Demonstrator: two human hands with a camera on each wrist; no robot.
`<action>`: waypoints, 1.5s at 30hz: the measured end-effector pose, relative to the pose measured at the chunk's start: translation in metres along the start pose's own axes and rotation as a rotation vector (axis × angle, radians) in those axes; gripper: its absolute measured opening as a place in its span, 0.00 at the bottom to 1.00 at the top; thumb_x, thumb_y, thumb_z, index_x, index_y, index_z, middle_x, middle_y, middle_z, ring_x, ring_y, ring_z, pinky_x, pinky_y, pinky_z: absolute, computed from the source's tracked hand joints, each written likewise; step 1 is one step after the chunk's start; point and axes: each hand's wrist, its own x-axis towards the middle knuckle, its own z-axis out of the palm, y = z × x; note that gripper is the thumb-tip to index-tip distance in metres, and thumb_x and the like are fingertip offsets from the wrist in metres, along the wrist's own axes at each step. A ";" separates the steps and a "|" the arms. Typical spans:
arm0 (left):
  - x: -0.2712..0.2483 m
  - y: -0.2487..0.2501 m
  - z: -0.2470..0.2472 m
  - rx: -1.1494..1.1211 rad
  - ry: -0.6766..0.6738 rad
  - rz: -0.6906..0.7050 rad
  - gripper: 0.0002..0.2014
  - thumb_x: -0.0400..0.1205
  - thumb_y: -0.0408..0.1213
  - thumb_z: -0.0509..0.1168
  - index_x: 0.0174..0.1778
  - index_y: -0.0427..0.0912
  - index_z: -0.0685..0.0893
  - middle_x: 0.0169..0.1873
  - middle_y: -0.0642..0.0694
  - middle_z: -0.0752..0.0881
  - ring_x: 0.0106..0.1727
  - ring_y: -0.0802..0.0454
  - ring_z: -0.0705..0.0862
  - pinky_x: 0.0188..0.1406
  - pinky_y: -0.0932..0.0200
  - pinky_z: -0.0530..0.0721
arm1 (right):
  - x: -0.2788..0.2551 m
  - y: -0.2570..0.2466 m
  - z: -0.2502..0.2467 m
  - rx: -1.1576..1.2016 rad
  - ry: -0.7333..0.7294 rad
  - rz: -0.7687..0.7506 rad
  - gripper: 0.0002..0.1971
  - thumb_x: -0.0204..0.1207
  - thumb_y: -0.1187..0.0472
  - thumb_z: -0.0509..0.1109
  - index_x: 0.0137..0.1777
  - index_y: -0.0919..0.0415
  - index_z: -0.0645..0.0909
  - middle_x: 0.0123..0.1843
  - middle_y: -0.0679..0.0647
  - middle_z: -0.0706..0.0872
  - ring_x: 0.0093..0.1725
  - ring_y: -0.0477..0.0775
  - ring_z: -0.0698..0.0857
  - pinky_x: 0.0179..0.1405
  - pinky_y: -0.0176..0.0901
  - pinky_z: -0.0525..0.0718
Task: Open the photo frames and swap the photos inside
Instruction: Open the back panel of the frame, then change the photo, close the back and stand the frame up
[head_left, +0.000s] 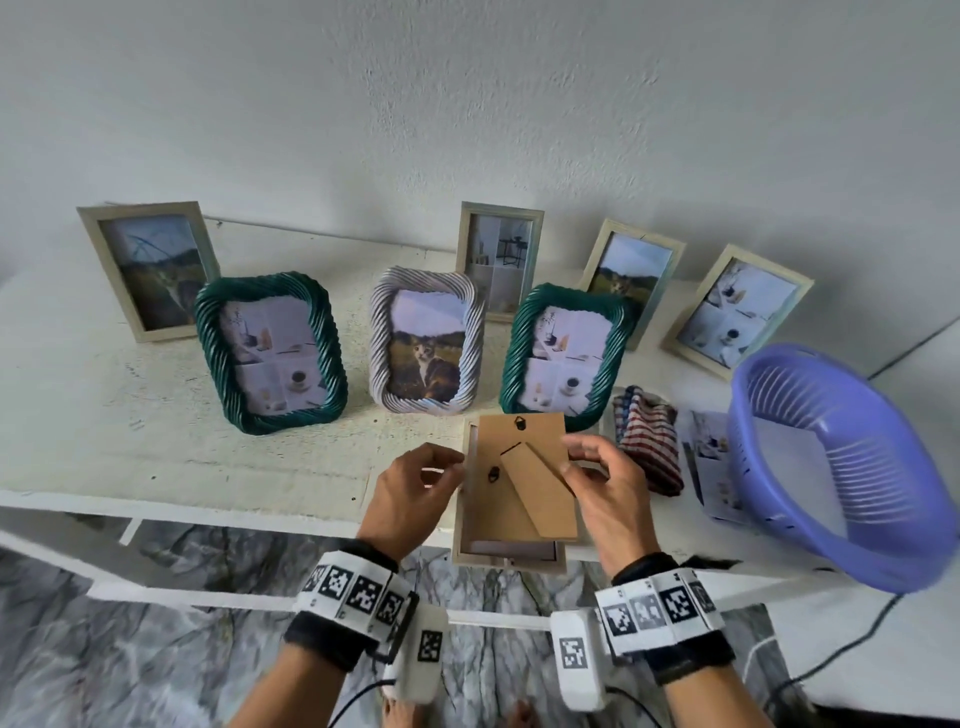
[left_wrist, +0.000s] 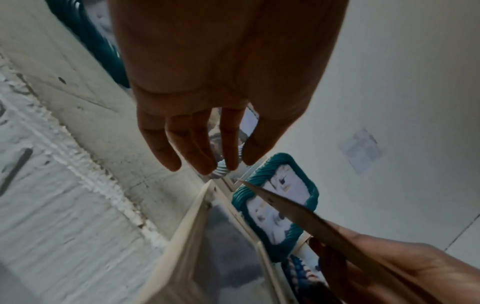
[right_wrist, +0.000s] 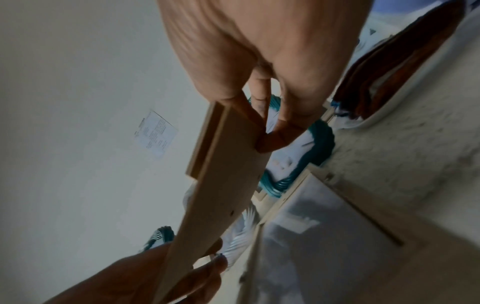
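Pinching unmarked backing board (head_left: 521, 457), right hand (head_left: 608, 488)

Soft, even daylight in the head view, edges bowed by the wide lens; both wrist views dim, blurred, shadowed.

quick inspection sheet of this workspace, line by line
surface: white table, scuffed paint
job's things: beige frame face down at front edge, brown backing board lifted off it; seven frames standing behind
clutter: striped cloth, loose photos, purple basket
hands: right hand pinches backing board; left hand beside the board, grip unclear
cables: black cable lower right
surroundings: white wall, marbled floor
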 end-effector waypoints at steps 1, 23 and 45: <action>0.003 -0.003 0.001 0.048 0.020 -0.005 0.07 0.81 0.38 0.69 0.53 0.45 0.88 0.47 0.53 0.90 0.46 0.58 0.88 0.38 0.73 0.79 | 0.001 0.004 -0.002 -0.020 0.003 -0.018 0.16 0.73 0.75 0.71 0.52 0.53 0.86 0.52 0.44 0.87 0.53 0.38 0.83 0.58 0.41 0.81; 0.008 -0.021 0.022 0.211 -0.032 -0.002 0.19 0.79 0.34 0.69 0.67 0.46 0.82 0.52 0.44 0.87 0.49 0.52 0.87 0.54 0.55 0.85 | -0.002 0.031 0.024 -0.654 -0.089 -0.227 0.06 0.73 0.66 0.76 0.48 0.60 0.90 0.49 0.55 0.78 0.49 0.51 0.76 0.46 0.33 0.71; 0.003 -0.018 0.031 0.351 -0.062 0.032 0.26 0.74 0.47 0.76 0.69 0.56 0.81 0.56 0.49 0.73 0.56 0.48 0.82 0.59 0.54 0.81 | -0.002 0.047 -0.028 -0.469 -0.341 -0.274 0.12 0.76 0.65 0.73 0.58 0.56 0.87 0.52 0.47 0.91 0.47 0.40 0.87 0.50 0.35 0.86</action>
